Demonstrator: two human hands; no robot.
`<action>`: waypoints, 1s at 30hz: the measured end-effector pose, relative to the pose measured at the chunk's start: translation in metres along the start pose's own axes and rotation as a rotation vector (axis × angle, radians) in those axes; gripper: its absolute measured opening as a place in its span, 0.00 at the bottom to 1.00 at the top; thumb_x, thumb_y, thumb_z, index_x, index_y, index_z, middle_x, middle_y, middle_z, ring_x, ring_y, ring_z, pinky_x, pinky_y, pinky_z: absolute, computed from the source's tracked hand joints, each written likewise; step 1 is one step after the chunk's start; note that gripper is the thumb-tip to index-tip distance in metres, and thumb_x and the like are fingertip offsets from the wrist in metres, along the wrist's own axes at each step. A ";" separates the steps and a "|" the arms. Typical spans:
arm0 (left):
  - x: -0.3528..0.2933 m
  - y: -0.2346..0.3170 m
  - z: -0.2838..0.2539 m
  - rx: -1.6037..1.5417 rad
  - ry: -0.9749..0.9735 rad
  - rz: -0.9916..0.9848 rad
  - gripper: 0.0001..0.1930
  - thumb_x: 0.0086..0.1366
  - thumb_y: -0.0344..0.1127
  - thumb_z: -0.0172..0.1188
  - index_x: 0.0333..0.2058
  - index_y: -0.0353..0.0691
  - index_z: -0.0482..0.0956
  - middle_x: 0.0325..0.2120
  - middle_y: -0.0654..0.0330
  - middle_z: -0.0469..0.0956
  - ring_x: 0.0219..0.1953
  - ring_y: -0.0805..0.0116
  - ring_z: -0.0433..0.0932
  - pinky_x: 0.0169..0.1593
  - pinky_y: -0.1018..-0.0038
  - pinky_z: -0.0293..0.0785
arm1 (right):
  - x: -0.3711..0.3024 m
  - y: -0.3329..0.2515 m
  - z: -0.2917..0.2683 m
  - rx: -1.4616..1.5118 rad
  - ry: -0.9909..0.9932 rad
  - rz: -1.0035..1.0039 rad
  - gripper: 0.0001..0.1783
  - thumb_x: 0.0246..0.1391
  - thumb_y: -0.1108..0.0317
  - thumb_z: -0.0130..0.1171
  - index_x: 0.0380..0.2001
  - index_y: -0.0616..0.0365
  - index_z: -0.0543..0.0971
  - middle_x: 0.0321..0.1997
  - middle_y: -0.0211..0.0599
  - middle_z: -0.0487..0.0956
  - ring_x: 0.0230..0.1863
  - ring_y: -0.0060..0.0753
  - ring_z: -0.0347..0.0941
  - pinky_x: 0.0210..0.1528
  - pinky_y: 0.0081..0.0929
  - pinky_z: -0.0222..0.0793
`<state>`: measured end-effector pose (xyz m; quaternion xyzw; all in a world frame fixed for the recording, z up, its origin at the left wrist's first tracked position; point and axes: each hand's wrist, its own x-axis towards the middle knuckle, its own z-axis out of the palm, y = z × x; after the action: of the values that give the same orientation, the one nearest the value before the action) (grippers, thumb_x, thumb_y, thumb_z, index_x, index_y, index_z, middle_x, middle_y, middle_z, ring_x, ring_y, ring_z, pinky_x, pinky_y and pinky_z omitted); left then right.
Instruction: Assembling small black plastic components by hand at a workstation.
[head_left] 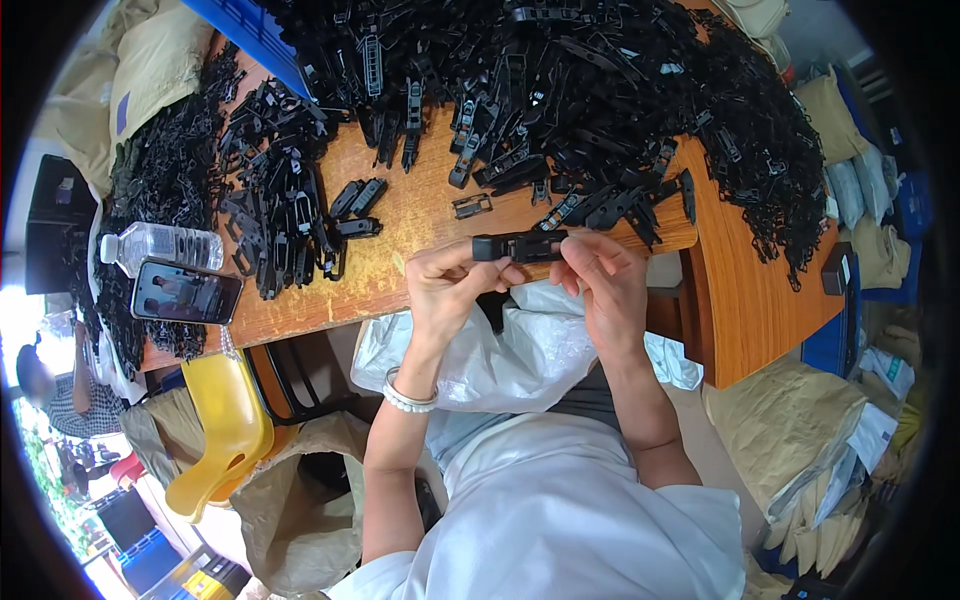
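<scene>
Between my two hands, just over the table's front edge, is a long black plastic part (520, 246) with a slotted frame. My left hand (447, 283) pinches its left end, fingers closed around it. At the other end, the thumb and fingers of my right hand (606, 282) close on the same part. A small black rectangular frame (472, 206) lies on the wood just beyond my hands. Similar black plastic parts form a large heap (560, 90) farther back, and a smaller pile (295, 220) lies to the left.
A clear plastic bottle (165, 247) lies beside a propped phone (187, 292) at the left of the wooden table (400, 225). A white plastic bag (480, 365) covers my lap. The yellow chair (225, 425) stands left, near an open paper sack (305, 510). Brown sacks (785, 425) crowd the right.
</scene>
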<state>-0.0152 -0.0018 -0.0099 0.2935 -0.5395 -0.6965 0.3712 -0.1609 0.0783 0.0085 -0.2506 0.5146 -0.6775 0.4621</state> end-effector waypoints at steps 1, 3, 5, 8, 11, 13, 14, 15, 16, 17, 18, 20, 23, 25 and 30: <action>-0.001 0.000 0.000 0.000 0.002 0.000 0.06 0.55 0.19 0.53 0.31 0.28 0.78 0.22 0.56 0.78 0.24 0.78 0.76 0.28 0.84 0.73 | -0.001 0.001 0.000 0.002 0.003 -0.008 0.08 0.51 0.69 0.55 0.28 0.64 0.77 0.23 0.34 0.74 0.23 0.19 0.68 0.22 0.15 0.56; -0.003 0.002 0.001 0.107 -0.020 0.023 0.05 0.55 0.20 0.54 0.31 0.28 0.78 0.23 0.56 0.78 0.23 0.78 0.75 0.28 0.84 0.72 | -0.001 0.000 0.001 -0.039 -0.006 -0.016 0.07 0.51 0.70 0.56 0.28 0.65 0.77 0.24 0.34 0.74 0.23 0.19 0.68 0.23 0.15 0.57; -0.004 0.002 0.005 0.101 -0.001 -0.036 0.05 0.55 0.22 0.55 0.31 0.28 0.78 0.23 0.57 0.78 0.23 0.78 0.75 0.28 0.84 0.72 | -0.002 0.000 0.003 -0.081 -0.012 -0.026 0.07 0.51 0.71 0.56 0.28 0.66 0.77 0.24 0.33 0.74 0.23 0.19 0.67 0.24 0.15 0.58; -0.006 0.013 0.010 0.017 0.007 -0.158 0.05 0.55 0.25 0.58 0.30 0.29 0.77 0.22 0.59 0.77 0.22 0.78 0.74 0.27 0.84 0.70 | -0.004 0.003 0.004 -0.266 0.033 -0.201 0.05 0.47 0.75 0.58 0.27 0.67 0.76 0.26 0.32 0.73 0.25 0.18 0.67 0.27 0.15 0.60; -0.006 0.016 0.011 -0.017 0.002 -0.227 0.06 0.53 0.27 0.61 0.29 0.30 0.77 0.22 0.62 0.76 0.22 0.79 0.72 0.26 0.84 0.69 | -0.006 0.006 0.001 -0.499 -0.128 -0.248 0.06 0.43 0.78 0.61 0.26 0.67 0.75 0.27 0.31 0.71 0.28 0.18 0.67 0.30 0.15 0.62; -0.007 0.017 0.011 0.025 0.004 -0.235 0.07 0.53 0.29 0.62 0.28 0.32 0.76 0.23 0.63 0.75 0.22 0.80 0.71 0.26 0.84 0.67 | -0.007 0.006 0.001 -0.463 -0.136 -0.203 0.08 0.40 0.78 0.62 0.27 0.67 0.75 0.28 0.29 0.70 0.29 0.18 0.66 0.32 0.15 0.61; -0.008 0.018 0.013 -0.007 0.003 -0.175 0.07 0.53 0.29 0.63 0.27 0.32 0.76 0.22 0.65 0.75 0.21 0.81 0.70 0.25 0.85 0.65 | -0.009 0.005 0.001 -0.384 -0.109 -0.115 0.10 0.40 0.77 0.63 0.30 0.67 0.76 0.31 0.29 0.70 0.30 0.18 0.66 0.34 0.16 0.62; -0.010 0.019 0.015 -0.039 0.002 -0.116 0.07 0.52 0.30 0.63 0.26 0.33 0.76 0.21 0.66 0.74 0.20 0.82 0.68 0.24 0.85 0.63 | -0.008 0.004 0.003 -0.384 -0.109 -0.115 0.10 0.40 0.77 0.63 0.30 0.67 0.76 0.31 0.29 0.70 0.30 0.18 0.66 0.34 0.16 0.62; -0.011 0.018 0.014 -0.038 0.004 -0.116 0.07 0.52 0.30 0.63 0.26 0.33 0.76 0.21 0.66 0.74 0.20 0.82 0.68 0.24 0.85 0.63 | -0.007 0.003 0.005 -0.325 -0.131 -0.115 0.12 0.41 0.77 0.62 0.32 0.67 0.76 0.33 0.29 0.70 0.31 0.18 0.66 0.35 0.16 0.62; -0.013 0.016 0.014 -0.026 -0.010 -0.105 0.07 0.52 0.31 0.64 0.26 0.33 0.76 0.20 0.67 0.72 0.20 0.82 0.67 0.24 0.85 0.62 | -0.007 0.002 0.006 -0.266 -0.154 -0.116 0.13 0.42 0.77 0.62 0.35 0.67 0.75 0.34 0.30 0.70 0.32 0.17 0.66 0.36 0.16 0.62; -0.014 0.015 0.013 -0.015 -0.024 -0.094 0.08 0.52 0.32 0.64 0.26 0.34 0.76 0.19 0.68 0.71 0.20 0.82 0.67 0.24 0.85 0.60 | -0.008 0.002 0.007 -0.266 -0.156 -0.115 0.13 0.42 0.77 0.62 0.35 0.67 0.75 0.34 0.30 0.70 0.32 0.17 0.66 0.36 0.16 0.62; -0.015 0.012 0.011 -0.020 -0.040 -0.113 0.08 0.52 0.32 0.64 0.26 0.33 0.76 0.18 0.68 0.71 0.20 0.82 0.66 0.23 0.85 0.60 | -0.010 0.002 0.007 -0.312 -0.162 -0.173 0.12 0.45 0.75 0.60 0.36 0.63 0.76 0.31 0.29 0.70 0.30 0.18 0.69 0.34 0.14 0.66; -0.013 0.014 0.011 -0.023 -0.081 -0.137 0.09 0.54 0.33 0.62 0.26 0.33 0.75 0.18 0.68 0.70 0.20 0.82 0.66 0.23 0.85 0.61 | -0.012 0.001 0.006 -0.322 -0.186 -0.199 0.11 0.48 0.76 0.57 0.37 0.65 0.76 0.32 0.29 0.70 0.31 0.18 0.69 0.34 0.14 0.65; -0.008 0.016 0.010 -0.020 -0.105 -0.139 0.10 0.55 0.35 0.61 0.26 0.33 0.75 0.18 0.68 0.70 0.21 0.82 0.66 0.24 0.85 0.62 | -0.013 0.002 0.005 -0.226 -0.154 -0.184 0.11 0.48 0.76 0.57 0.38 0.65 0.75 0.32 0.29 0.71 0.30 0.17 0.69 0.33 0.14 0.65; 0.035 0.041 -0.009 0.252 -0.316 0.130 0.13 0.62 0.39 0.53 0.29 0.33 0.76 0.21 0.63 0.74 0.22 0.78 0.71 0.25 0.83 0.66 | -0.013 0.003 -0.003 -0.150 0.005 -0.129 0.12 0.50 0.74 0.55 0.39 0.69 0.73 0.26 0.33 0.75 0.22 0.19 0.65 0.26 0.15 0.61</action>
<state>-0.0187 -0.0413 0.0272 0.1893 -0.6916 -0.6354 0.2867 -0.1565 0.0909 0.0065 -0.3153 0.5480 -0.6659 0.3961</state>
